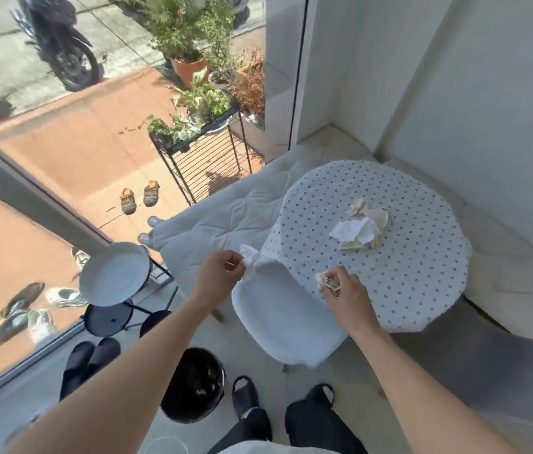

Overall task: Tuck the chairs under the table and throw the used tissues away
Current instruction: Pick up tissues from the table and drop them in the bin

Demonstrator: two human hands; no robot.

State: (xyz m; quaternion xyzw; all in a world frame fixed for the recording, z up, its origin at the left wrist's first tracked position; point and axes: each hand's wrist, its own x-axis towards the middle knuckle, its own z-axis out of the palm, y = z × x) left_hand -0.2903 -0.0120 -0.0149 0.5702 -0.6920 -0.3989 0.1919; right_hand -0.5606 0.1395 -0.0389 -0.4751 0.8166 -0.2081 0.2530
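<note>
Left hand [217, 276] is pinching a white tissue [248, 261] between thumb and fingertips, holding it just off the table's near edge, over the chair. Right hand [340, 288] is closing around a crumpled, stained tissue wad [325, 280], knuckles resting at the edge of the dotted tablecloth [389, 273]. Beyond the right hand, a loose pile of tissues [361, 229] is lying near the middle of the round table. Between and below both hands, a white chair [281, 326] is sitting partly under the table. Below the left forearm, a black bin [193, 385] is standing on the floor.
</note>
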